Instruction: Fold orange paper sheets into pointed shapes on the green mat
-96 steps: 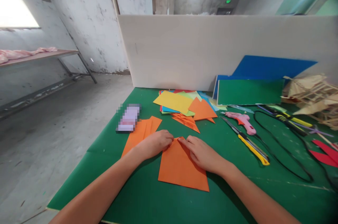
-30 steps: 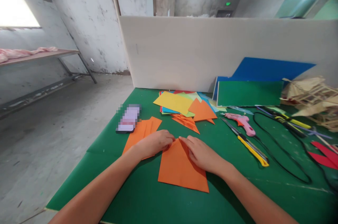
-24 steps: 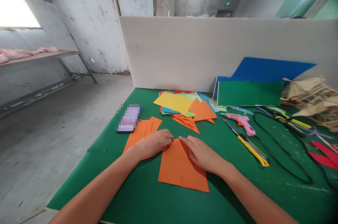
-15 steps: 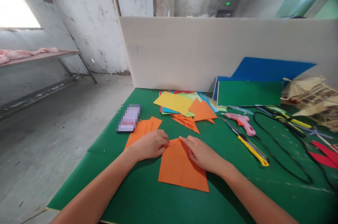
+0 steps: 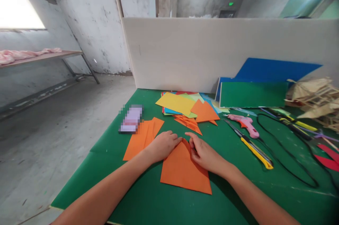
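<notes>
A sheet of orange paper (image 5: 184, 170) lies on the green tabletop with its top corners folded in to a blunt peak. My left hand (image 5: 166, 144) is closed at that peak, fingertips together on the upper left fold. On the right edge rests my right hand (image 5: 205, 152); its index finger is stretched out just past the peak, apart from the thumb, and the other fingers are partly curled. Left of the paper, partly behind my left wrist, are creased orange sheets (image 5: 144, 135). Folded orange pieces (image 5: 189, 123) lie beyond my hands.
A pixelated phone (image 5: 131, 119) lies at the table's left edge. Coloured paper (image 5: 176, 103) is stacked at the back. To the right are a utility knife (image 5: 255, 151), a pink glue gun (image 5: 246, 124) with its black cord, pliers (image 5: 296, 124) and red paper pieces (image 5: 328, 158). Boards (image 5: 253, 94) stand behind.
My left hand has slid right and up to the paper's peak. My right index finger has lifted off the peak and now points past it. The view has shifted slightly.
</notes>
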Demonstrator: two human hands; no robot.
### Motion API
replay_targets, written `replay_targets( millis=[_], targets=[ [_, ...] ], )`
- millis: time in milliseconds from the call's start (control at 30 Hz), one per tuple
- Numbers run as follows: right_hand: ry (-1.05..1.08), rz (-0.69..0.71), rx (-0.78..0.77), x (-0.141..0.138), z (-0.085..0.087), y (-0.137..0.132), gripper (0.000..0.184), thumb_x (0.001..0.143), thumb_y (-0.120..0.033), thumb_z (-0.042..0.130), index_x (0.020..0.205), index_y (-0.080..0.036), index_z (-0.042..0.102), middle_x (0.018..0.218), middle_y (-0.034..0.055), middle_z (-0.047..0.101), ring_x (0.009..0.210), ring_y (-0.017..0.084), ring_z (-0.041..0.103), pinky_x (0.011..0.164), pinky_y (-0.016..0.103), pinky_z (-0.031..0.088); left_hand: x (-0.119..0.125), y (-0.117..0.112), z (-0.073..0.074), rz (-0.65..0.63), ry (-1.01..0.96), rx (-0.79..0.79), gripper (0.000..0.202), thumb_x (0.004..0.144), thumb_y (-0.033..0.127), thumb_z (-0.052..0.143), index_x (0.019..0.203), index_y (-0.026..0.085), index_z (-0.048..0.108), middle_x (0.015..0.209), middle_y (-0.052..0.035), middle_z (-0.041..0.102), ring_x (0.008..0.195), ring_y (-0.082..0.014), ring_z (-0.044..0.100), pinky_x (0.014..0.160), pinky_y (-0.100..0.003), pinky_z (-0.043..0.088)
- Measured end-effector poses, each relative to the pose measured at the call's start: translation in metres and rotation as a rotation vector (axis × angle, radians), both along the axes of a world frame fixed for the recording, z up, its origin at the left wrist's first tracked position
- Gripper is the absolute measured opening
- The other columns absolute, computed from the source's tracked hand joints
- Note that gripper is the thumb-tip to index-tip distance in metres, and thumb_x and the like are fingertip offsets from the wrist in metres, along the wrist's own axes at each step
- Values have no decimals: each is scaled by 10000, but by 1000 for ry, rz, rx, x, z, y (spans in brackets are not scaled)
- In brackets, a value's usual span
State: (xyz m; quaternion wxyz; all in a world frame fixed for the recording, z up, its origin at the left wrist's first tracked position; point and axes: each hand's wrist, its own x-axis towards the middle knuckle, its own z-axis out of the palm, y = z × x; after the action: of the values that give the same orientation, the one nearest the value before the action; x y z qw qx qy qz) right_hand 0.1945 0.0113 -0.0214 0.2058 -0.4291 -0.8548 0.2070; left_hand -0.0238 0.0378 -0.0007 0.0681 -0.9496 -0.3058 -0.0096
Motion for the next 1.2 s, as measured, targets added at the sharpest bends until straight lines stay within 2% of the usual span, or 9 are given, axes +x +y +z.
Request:
replay_targets(
  millis=[100,333,533,700,800,900,1033,1100,1200],
  targets=[
    [37,-5,-20,0,0,1,619,803,-75,452,1384,-202,282,920,57,552,827,191,568,764,346,497,-2,0,-1,13,-26,-13,350,941,160,404,1279,131,489,873,-80,593,820,-213,541,750,-326,417],
    [35,-14,-41,-2,2,-1,572,812,-67,440,1353,-203,316,969,77,548,916,211,565,814,369,485,1,-2,4,87,23,-60,356,913,163,459,1266,197,498,903,-69,587,817,-205,558,704,-305,424],
    [32,-3,-25,-2,2,-1,545,831,-81,426,1349,-211,319,994,81,548,945,217,566,828,382,487,7,-9,5,176,83,-87,578,778,137,623,1322,193,434,983,-92,565,854,-250,573,666,-319,451],
    [30,3,-4,-1,1,-1,564,826,-79,432,1358,-228,315,970,63,557,930,207,570,826,369,490,-2,-16,12,227,2,-92,335,913,147,457,1236,198,534,907,-72,565,797,-211,567,634,-299,435],
    [32,6,10,0,1,-1,549,819,-68,428,1339,-219,340,1008,76,560,952,207,569,842,365,486,-15,-18,21,241,-38,-144,209,936,199,444,973,189,650,858,-56,549,729,-180,548,577,-278,402],
    [34,2,19,0,1,-1,535,815,-62,425,1324,-213,357,1027,88,557,957,211,570,833,360,489,-23,-18,25,251,-127,-165,226,914,198,470,773,168,643,858,-45,539,740,-162,545,602,-269,405],
    [50,3,18,0,2,-2,518,830,-72,422,1319,-232,364,989,69,549,912,202,568,816,355,488,-19,-16,19,409,-315,-180,221,917,306,482,815,166,620,850,-38,557,777,-176,558,656,-288,417],
    [64,4,15,0,2,-2,521,829,-74,426,1320,-237,362,953,55,543,877,195,565,797,349,490,-14,-16,13,431,-367,-192,225,876,386,548,829,170,592,849,-36,566,811,-197,557,681,-303,419],
    [84,11,18,1,0,-1,539,821,-66,431,1326,-237,357,930,43,532,868,190,559,803,348,487,-7,-18,4,430,-431,-225,161,826,326,599,807,179,534,813,-18,555,778,-189,539,662,-292,411]
  ],
)
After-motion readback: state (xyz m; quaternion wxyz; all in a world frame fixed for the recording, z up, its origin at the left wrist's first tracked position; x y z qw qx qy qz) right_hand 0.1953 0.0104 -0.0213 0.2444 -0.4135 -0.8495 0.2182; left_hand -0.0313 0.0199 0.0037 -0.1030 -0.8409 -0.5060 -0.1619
